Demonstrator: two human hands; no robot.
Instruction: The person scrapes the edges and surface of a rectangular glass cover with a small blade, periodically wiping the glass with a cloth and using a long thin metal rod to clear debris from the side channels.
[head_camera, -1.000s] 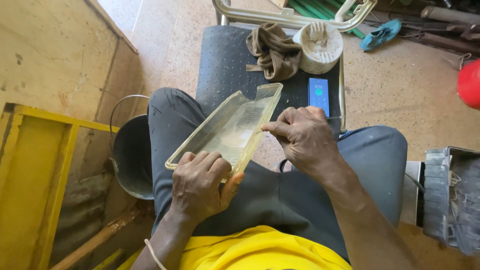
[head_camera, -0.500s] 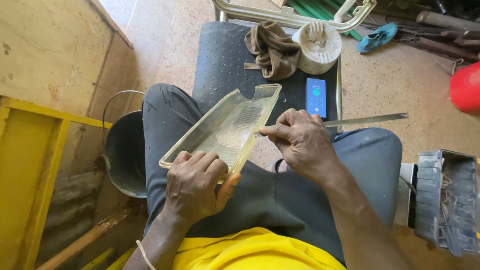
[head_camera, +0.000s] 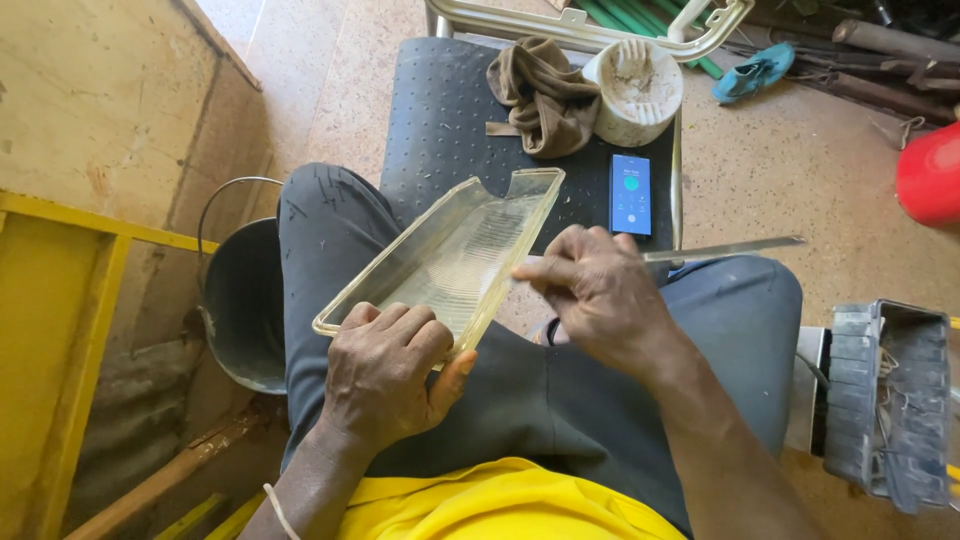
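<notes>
Single head-worn view, looking steeply down from above the lap, close to both hands, left hand (head_camera: 385, 370) gripping the lens (head_camera: 450, 260) near frame centre, right hand (head_camera: 600, 295) just beside it, stool (head_camera: 440, 110) beyond, floor at the edges.

Yellowed ribbed plastic lens (head_camera: 450, 262), tilted across lap
</notes>
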